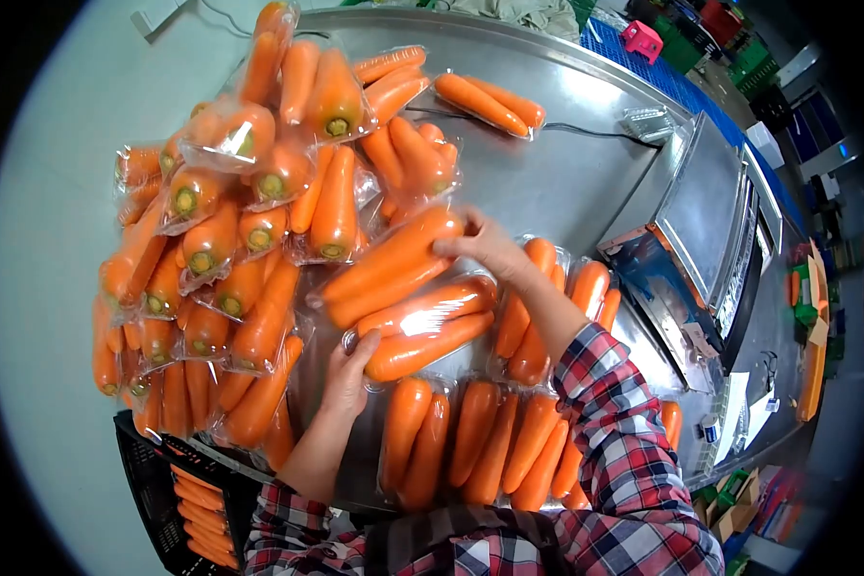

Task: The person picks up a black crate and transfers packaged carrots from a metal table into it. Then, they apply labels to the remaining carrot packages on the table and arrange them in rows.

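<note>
My right hand (488, 244) pinches the right end of a clear-wrapped pack of carrots (384, 269), which is tilted over the middle of the metal table. Just below it, another shiny wrapped pack of carrots (427, 331) has its left end in my left hand (348, 372), the thumb on top and the other fingers mostly hidden. To the left rises a big heap of wrapped carrots (230, 240), many with green-tinged tops facing me. Closer to my body lies a row of carrot packs (485, 437), and two more carrot packs (538, 317) lie under my right forearm.
A single carrot pack (490, 104) lies toward the back of the metal table (566, 182), near a black cable. On the right stands a metal-cased machine (686, 240). A black crate of carrots (154, 509) sits low at the left, below the table edge.
</note>
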The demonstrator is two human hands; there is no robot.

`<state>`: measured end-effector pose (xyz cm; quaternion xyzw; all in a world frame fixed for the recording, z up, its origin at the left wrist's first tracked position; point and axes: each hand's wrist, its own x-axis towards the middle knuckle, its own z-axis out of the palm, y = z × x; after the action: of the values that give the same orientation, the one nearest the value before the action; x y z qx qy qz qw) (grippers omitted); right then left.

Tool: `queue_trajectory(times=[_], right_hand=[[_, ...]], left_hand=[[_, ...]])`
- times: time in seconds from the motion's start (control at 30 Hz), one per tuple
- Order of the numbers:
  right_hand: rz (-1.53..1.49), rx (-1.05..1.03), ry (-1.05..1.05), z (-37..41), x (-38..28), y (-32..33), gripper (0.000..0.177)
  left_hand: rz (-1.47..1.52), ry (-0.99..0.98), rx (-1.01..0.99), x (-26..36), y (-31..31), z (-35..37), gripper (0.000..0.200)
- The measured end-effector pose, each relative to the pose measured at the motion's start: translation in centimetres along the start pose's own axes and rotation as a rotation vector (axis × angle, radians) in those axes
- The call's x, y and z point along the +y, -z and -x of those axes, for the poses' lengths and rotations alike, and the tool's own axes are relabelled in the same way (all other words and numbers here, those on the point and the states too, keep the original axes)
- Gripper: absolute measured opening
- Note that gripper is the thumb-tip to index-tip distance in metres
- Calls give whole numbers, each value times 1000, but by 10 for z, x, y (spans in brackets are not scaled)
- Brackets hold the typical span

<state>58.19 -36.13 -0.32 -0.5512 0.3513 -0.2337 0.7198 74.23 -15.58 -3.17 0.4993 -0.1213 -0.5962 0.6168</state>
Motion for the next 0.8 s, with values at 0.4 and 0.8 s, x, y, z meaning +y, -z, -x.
queue_trajectory(times=[0.4,0.8], right_hand=[[36,467,33,-11,-48,182,55],[1315,728,-176,-81,7,135,60]], left_hand=[[274,-24,130,-5,10,44,28],[-493,-214,-44,-39,-31,-22,40]])
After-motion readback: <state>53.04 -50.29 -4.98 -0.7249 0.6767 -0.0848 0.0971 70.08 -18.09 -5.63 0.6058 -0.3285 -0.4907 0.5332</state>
